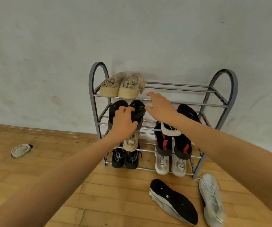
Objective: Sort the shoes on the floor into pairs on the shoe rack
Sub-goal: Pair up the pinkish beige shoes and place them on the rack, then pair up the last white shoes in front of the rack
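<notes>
A grey metal shoe rack [177, 85] stands against the wall. On its top shelf sits a beige pair [122, 86]. My left hand [123, 122] grips the right shoe of a black pair [137, 108] on the second shelf. My right hand [160, 105] hovers open beside it, in front of the top rail, holding nothing. A black shoe with a green mark [187, 112] lies at the second shelf's right. On the floor lie a grey shoe on its side with its black sole showing [172, 200] and a light grey laced shoe [212, 199].
Lower shelves hold a black-and-red pair [172, 145], a black pair [125, 158], a white-grey pair [170, 163] and a beige shoe [131, 140]. A round grey object [21, 150] lies on the wooden floor at the left.
</notes>
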The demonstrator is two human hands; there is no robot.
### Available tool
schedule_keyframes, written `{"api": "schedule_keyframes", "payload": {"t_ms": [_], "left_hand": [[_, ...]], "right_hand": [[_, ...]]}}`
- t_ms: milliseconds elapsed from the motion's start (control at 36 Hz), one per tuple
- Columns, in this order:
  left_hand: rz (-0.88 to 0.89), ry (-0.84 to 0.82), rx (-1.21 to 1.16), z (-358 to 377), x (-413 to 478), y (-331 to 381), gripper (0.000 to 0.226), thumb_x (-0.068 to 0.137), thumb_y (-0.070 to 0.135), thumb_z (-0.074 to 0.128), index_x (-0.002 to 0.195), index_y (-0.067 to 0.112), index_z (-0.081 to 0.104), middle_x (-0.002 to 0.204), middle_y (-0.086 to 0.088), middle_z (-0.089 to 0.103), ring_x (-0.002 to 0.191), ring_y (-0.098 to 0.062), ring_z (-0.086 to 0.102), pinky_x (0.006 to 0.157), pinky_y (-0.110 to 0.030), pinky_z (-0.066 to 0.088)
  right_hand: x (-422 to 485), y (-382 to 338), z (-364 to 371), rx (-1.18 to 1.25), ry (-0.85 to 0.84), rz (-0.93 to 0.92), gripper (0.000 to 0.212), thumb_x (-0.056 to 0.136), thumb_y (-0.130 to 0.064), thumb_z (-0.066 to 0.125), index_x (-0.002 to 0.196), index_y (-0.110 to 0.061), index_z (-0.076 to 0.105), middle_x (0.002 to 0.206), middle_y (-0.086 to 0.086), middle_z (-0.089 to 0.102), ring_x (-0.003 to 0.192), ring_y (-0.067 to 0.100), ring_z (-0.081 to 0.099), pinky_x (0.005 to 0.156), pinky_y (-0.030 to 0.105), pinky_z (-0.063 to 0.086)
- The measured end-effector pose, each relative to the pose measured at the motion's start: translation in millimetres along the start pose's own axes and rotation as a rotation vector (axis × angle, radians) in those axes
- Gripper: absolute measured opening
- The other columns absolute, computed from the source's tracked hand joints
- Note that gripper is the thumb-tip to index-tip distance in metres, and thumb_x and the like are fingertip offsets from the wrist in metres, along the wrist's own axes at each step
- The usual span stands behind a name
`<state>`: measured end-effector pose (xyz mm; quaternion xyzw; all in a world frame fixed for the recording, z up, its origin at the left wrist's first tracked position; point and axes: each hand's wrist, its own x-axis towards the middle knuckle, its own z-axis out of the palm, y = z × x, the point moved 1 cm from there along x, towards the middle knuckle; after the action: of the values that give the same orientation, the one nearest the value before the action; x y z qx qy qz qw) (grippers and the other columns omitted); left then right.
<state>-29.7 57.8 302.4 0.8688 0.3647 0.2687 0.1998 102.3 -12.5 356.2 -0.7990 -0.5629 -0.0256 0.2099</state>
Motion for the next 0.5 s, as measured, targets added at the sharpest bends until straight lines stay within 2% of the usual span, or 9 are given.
{"api": "schedule_keyframes", "payload": {"t_ms": [83,167,306,389,444,500], "left_hand": [[0.111,-0.142,0.126,25,-22,15,0.047,0.086,0.021,0.061,0.131,0.014,0.048,0.132,-0.01,0.041,0.124,-0.03,0.037,0.1,-0.04,0.038],[0.214,-0.251,0.298,52,-41,25,0.045,0.087,0.021,0.057,0.131,0.014,0.047,0.133,-0.009,0.042,0.128,-0.032,0.035,0.1,-0.041,0.035],[0.253,-0.479,0.377,110,-69,29,0.041,0.088,0.018,0.05,0.129,0.012,0.047,0.13,-0.014,0.043,0.124,-0.034,0.036,0.1,-0.043,0.038],[0.247,-0.628,0.379,148,-81,20,0.045,0.087,0.02,0.053,0.13,0.01,0.045,0.13,-0.015,0.043,0.124,-0.036,0.037,0.098,-0.044,0.039],[0.225,-0.714,0.372,172,-85,11,0.049,0.086,0.021,0.055,0.133,0.011,0.044,0.134,-0.015,0.041,0.126,-0.035,0.036,0.101,-0.046,0.039],[0.204,-0.791,0.371,196,-86,-1,0.05,0.085,0.019,0.057,0.133,0.013,0.044,0.136,-0.013,0.041,0.127,-0.034,0.036,0.1,-0.045,0.041]], "right_hand": [[-41,21,6,-0.234,-0.013,-0.077,0.053,0.095,-0.025,0.046,0.145,-0.015,0.029,0.136,0.012,0.047,0.12,0.031,0.046,0.092,0.043,0.044],[-79,49,20,-0.424,-0.013,-0.139,0.05,0.095,-0.023,0.045,0.142,-0.012,0.032,0.128,0.012,0.052,0.111,0.03,0.051,0.083,0.04,0.044],[-129,107,55,-0.467,-0.193,-0.105,0.047,0.094,-0.021,0.047,0.139,-0.012,0.035,0.123,0.01,0.054,0.11,0.03,0.052,0.075,0.035,0.038],[-150,142,82,-0.453,-0.32,-0.045,0.045,0.096,-0.02,0.044,0.138,-0.012,0.035,0.12,0.01,0.054,0.109,0.03,0.053,0.071,0.032,0.034],[-163,165,103,-0.406,-0.427,0.011,0.044,0.095,-0.018,0.044,0.137,-0.01,0.035,0.123,0.012,0.052,0.111,0.031,0.053,0.073,0.035,0.037],[-171,186,124,-0.372,-0.533,0.074,0.051,0.096,-0.017,0.043,0.144,-0.011,0.028,0.131,0.015,0.049,0.115,0.033,0.052,0.081,0.039,0.043]]}}
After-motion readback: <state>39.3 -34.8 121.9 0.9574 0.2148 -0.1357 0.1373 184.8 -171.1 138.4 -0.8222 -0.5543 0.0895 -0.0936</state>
